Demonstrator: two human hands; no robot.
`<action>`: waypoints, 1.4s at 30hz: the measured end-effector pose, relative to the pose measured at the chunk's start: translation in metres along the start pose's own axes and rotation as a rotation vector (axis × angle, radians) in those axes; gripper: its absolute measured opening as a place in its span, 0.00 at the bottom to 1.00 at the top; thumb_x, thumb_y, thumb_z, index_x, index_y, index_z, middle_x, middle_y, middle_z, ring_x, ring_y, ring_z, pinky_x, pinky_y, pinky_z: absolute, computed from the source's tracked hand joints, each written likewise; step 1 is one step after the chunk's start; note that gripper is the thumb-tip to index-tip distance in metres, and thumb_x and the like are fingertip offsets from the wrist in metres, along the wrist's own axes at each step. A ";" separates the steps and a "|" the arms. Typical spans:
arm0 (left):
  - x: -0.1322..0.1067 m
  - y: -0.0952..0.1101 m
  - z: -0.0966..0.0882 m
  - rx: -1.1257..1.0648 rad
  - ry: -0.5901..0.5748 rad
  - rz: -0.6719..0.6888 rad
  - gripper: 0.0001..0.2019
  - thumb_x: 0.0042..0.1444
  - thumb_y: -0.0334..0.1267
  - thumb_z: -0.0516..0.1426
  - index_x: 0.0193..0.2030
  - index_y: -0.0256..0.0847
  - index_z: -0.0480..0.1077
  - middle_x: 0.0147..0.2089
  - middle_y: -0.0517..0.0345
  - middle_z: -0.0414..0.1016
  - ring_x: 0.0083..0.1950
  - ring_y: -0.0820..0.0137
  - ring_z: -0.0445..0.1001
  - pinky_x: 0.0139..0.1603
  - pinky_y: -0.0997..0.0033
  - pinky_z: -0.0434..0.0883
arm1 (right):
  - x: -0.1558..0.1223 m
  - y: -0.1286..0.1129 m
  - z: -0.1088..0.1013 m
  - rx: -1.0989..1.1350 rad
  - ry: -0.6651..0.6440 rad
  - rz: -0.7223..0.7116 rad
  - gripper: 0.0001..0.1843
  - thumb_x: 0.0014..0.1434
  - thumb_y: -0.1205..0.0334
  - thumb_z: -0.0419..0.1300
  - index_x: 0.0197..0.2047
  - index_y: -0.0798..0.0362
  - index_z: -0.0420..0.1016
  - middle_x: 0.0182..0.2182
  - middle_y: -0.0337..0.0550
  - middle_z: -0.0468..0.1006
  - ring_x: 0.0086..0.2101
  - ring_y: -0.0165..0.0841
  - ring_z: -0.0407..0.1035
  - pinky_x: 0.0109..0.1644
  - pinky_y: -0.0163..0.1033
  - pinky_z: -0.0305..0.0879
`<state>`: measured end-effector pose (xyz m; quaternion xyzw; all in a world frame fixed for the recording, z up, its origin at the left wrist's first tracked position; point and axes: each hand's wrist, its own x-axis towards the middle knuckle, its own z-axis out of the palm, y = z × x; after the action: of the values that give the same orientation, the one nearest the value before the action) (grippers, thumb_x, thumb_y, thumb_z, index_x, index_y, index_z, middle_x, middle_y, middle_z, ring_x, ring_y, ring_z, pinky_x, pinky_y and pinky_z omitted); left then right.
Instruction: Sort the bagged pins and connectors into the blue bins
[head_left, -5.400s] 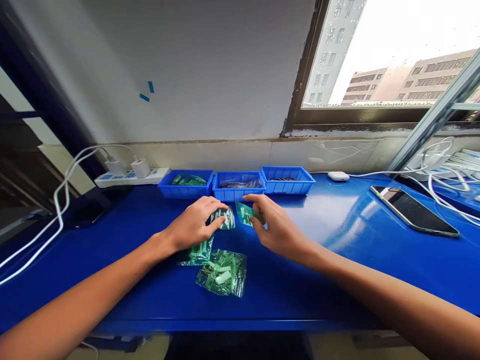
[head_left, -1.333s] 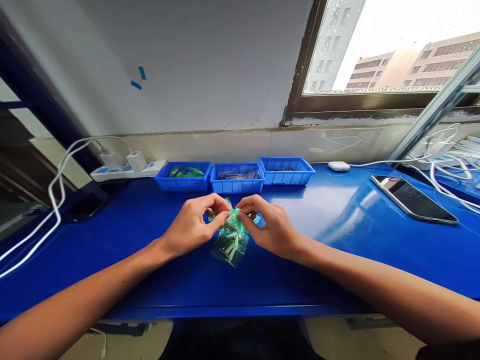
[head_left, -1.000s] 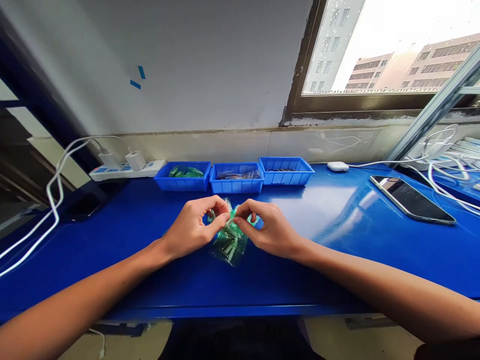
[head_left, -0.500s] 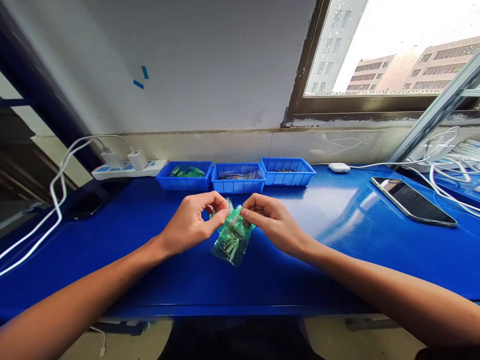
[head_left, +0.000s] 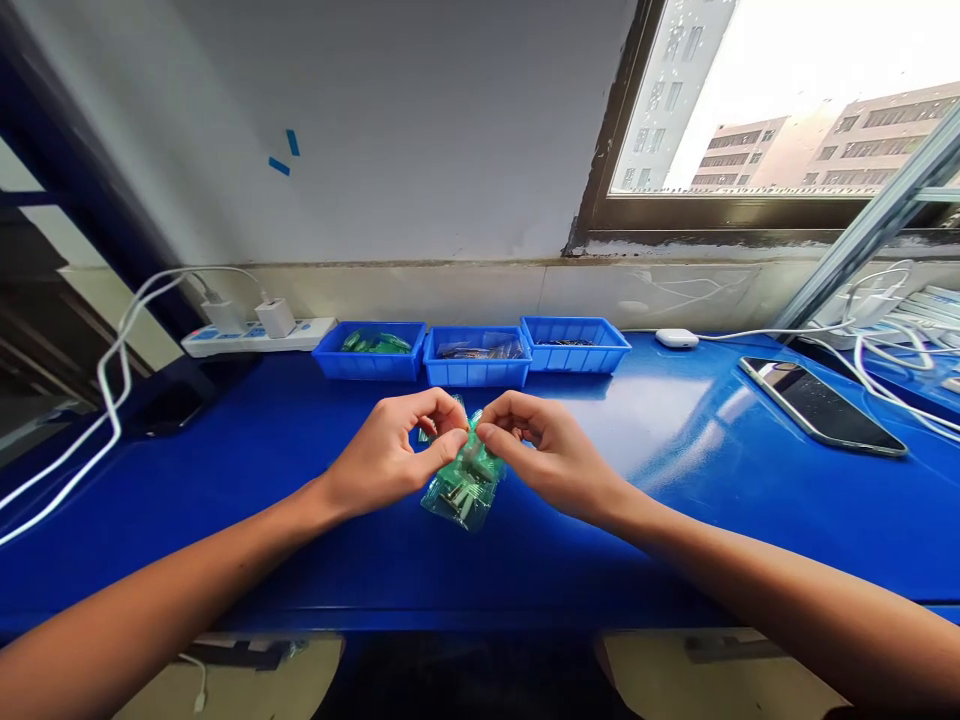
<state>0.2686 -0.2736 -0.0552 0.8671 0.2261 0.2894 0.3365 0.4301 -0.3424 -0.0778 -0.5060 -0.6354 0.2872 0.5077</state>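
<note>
Bag (head_left: 480, 466), in the head view, overlapped a second bag (head_left: 460, 504) on the table (head_left: 480, 585), between your left hand (head_left: 396, 446) and right hand (head_left: 553, 450). Their fingertips had just drawn closer together, suggesting work concentrated on the first bag's upper edge. Each hand was clamped there, thumb to curled forefinger, palms inward.

Crinkled translucent green packet (head_left: 475, 456) between both hands (head_left: 386, 446) (head_left: 561, 456), partly over a second packet (head_left: 478, 514) of pale pieces (head_left: 462, 497).
</note>
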 end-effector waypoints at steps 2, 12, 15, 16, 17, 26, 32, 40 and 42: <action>0.000 0.000 0.001 0.002 -0.003 0.003 0.05 0.53 0.37 0.55 0.30 0.38 0.67 0.28 0.62 0.70 0.30 0.74 0.68 0.34 0.74 0.67 | -0.001 0.000 0.001 -0.015 0.001 -0.014 0.05 0.55 0.64 0.55 0.28 0.54 0.68 0.23 0.35 0.69 0.24 0.25 0.61 0.25 0.32 0.54; -0.001 0.002 0.001 0.015 -0.023 0.018 0.06 0.53 0.37 0.54 0.28 0.38 0.66 0.27 0.62 0.69 0.30 0.74 0.67 0.33 0.74 0.67 | -0.001 -0.002 0.002 0.026 -0.043 -0.008 0.05 0.55 0.64 0.55 0.28 0.55 0.68 0.23 0.35 0.68 0.24 0.24 0.59 0.25 0.31 0.53; -0.001 0.002 0.000 0.017 -0.020 0.019 0.06 0.52 0.37 0.54 0.28 0.38 0.66 0.27 0.62 0.69 0.30 0.74 0.67 0.33 0.74 0.67 | -0.001 -0.002 0.001 0.089 -0.059 0.033 0.07 0.54 0.61 0.56 0.28 0.55 0.67 0.23 0.36 0.67 0.24 0.24 0.57 0.24 0.31 0.52; -0.001 0.002 0.000 0.015 -0.020 0.021 0.05 0.52 0.37 0.54 0.28 0.38 0.66 0.27 0.62 0.69 0.30 0.74 0.68 0.33 0.74 0.67 | -0.001 -0.002 0.001 0.108 -0.061 0.049 0.08 0.54 0.60 0.56 0.28 0.55 0.67 0.23 0.36 0.67 0.24 0.24 0.57 0.25 0.31 0.52; -0.001 0.001 0.000 0.014 -0.020 0.023 0.05 0.52 0.36 0.54 0.28 0.38 0.66 0.27 0.62 0.69 0.30 0.74 0.68 0.33 0.74 0.67 | -0.001 -0.002 0.001 0.126 -0.065 0.065 0.09 0.54 0.59 0.56 0.28 0.55 0.67 0.23 0.36 0.67 0.24 0.24 0.57 0.25 0.31 0.52; -0.001 0.000 -0.001 0.012 -0.019 0.043 0.04 0.51 0.34 0.54 0.28 0.38 0.66 0.28 0.62 0.69 0.30 0.75 0.67 0.33 0.74 0.67 | 0.000 0.001 -0.001 0.264 -0.076 0.171 0.11 0.53 0.55 0.58 0.28 0.56 0.67 0.24 0.36 0.66 0.25 0.25 0.58 0.28 0.33 0.54; 0.000 0.000 -0.003 -0.018 -0.039 0.010 0.05 0.51 0.36 0.54 0.28 0.38 0.65 0.28 0.61 0.69 0.30 0.74 0.67 0.33 0.74 0.67 | 0.000 -0.001 -0.001 0.152 -0.031 0.088 0.09 0.53 0.57 0.57 0.28 0.55 0.67 0.23 0.36 0.67 0.24 0.25 0.58 0.25 0.32 0.53; 0.000 -0.004 -0.003 -0.156 -0.111 -0.027 0.07 0.52 0.38 0.54 0.28 0.38 0.64 0.28 0.61 0.65 0.28 0.76 0.63 0.29 0.75 0.65 | -0.002 -0.004 -0.003 0.013 -0.001 -0.058 0.05 0.55 0.64 0.55 0.28 0.54 0.68 0.23 0.36 0.69 0.25 0.25 0.61 0.27 0.32 0.54; 0.001 -0.004 -0.004 -0.176 -0.121 -0.033 0.06 0.52 0.38 0.55 0.28 0.38 0.64 0.28 0.61 0.65 0.29 0.76 0.62 0.29 0.76 0.64 | -0.001 -0.003 -0.003 0.003 0.008 -0.066 0.05 0.55 0.64 0.55 0.28 0.54 0.68 0.23 0.35 0.70 0.25 0.25 0.61 0.27 0.32 0.54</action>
<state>0.2660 -0.2689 -0.0557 0.8462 0.1936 0.2497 0.4291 0.4320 -0.3451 -0.0747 -0.4852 -0.6493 0.2689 0.5203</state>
